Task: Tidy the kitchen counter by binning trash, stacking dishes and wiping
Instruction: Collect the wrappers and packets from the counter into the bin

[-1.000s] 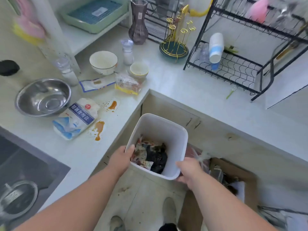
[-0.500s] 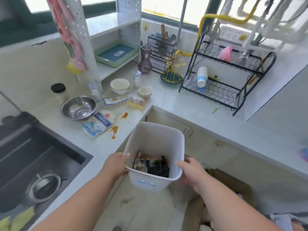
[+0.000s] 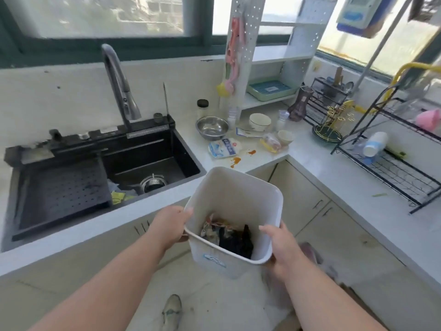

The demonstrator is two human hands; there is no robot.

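While both hands grip the bin, trash waits ahead.
Left hand, right hand fingers curled on rim; wrappers beyond, counter corner.

You see a white bin with a small blue label, dark trash inside, orange sauce stains on the pale tabletop, a black sink, and a blue-and-white packet.
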